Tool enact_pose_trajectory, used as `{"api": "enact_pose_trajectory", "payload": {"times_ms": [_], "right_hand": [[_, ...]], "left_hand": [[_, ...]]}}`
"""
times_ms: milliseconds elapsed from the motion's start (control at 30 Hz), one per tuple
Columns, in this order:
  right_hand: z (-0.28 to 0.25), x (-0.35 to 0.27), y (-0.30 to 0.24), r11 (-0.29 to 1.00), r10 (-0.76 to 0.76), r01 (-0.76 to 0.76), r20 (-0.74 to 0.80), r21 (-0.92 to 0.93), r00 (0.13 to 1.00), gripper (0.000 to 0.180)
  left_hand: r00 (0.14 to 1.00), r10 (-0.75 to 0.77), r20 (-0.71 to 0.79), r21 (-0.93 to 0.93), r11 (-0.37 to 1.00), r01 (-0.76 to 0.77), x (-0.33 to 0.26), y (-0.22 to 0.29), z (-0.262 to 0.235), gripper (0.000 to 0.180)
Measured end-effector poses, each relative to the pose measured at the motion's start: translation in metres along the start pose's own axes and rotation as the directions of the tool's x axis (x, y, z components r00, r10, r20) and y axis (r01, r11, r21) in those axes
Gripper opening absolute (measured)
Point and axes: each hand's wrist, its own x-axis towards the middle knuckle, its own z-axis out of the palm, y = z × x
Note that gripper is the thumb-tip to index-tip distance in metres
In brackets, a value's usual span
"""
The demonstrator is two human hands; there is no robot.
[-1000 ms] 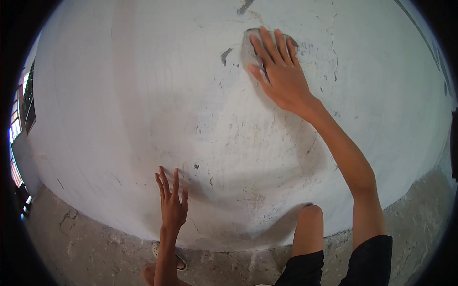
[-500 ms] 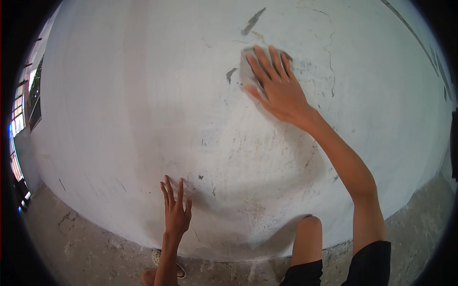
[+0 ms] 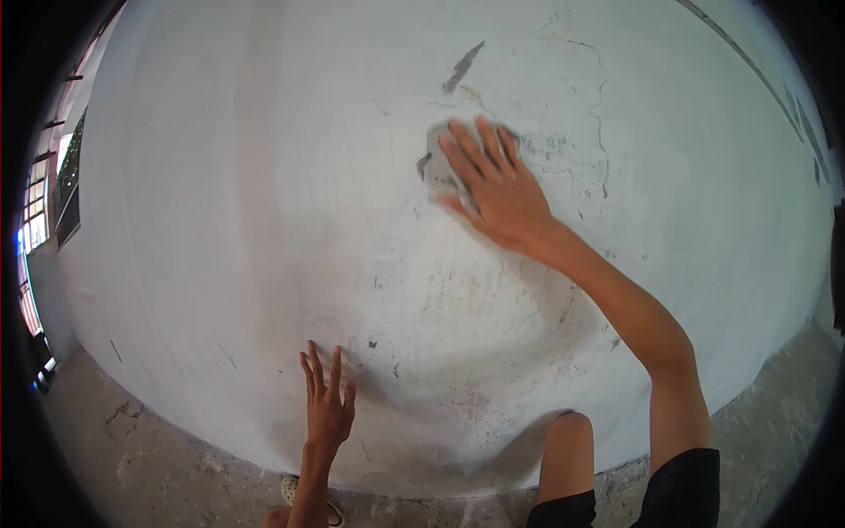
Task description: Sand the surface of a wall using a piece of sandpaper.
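Note:
A grey flat sheet (image 3: 440,172), perhaps sandpaper or cloth, lies against the whitish wall (image 3: 176,194). My right hand (image 3: 502,189) presses it there with stretched fingers, covering much of it; hand and sheet are slightly blurred. The sheet's left edge meets a small dark grey mark (image 3: 423,166) on the wall. Lower and to the left, my left hand (image 3: 327,400) has its fingers spread and holds nothing. Its fingertips are at the wall, though I cannot tell whether they touch.
Cracks, scuffs and a long grey streak (image 3: 464,68) mark the wall. A bent knee (image 3: 570,449) is close to it at the lower right. The rough grey floor (image 3: 141,440) curves along its foot, with a light clog-like shoe (image 3: 289,487) beside my left forearm. Barred windows (image 3: 35,207) stand far left.
My right hand and the grey sheet have slid left along the wall, up to the small dark mark. The whole view has shifted slightly. The left hand keeps its spread pose.

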Motion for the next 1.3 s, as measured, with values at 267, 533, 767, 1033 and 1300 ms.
{"api": "enact_pose_trajectory", "payload": {"times_ms": [267, 533, 767, 1033, 1300], "right_hand": [[0.006, -0.003, -0.021, 0.984, 0.172, -0.175, -0.087, -0.027, 0.981, 0.075], [0.008, -0.023, -0.017, 0.989, 0.142, -0.144, -0.073, -0.026, 0.987, 0.075], [0.01, 0.014, -0.018, 0.966, 0.257, -0.259, -0.189, 0.015, 0.948, 0.084], [0.007, -0.046, -0.032, 0.989, 0.145, -0.145, -0.011, 0.035, 0.989, 0.08], [0.006, 0.0, -0.01, 0.977, 0.21, -0.211, -0.129, 0.006, 0.969, 0.078]], "left_hand": [[1.0, -0.022, 0.012, -0.001, 1.0, 0.022, -0.001, -0.001, -0.005, 0.066], [1.0, -0.016, 0.02, -0.004, 1.0, 0.016, 0.004, 0.002, 0.0, 0.066], [1.0, -0.01, 0.008, 0.038, 0.999, 0.009, 0.001, -0.002, -0.001, 0.063], [0.999, -0.031, 0.039, 0.021, 0.999, 0.03, 0.0, 0.003, -0.002, 0.066], [0.999, -0.02, 0.029, -0.015, 1.0, 0.02, 0.0, 0.002, 0.001, 0.068]]}}
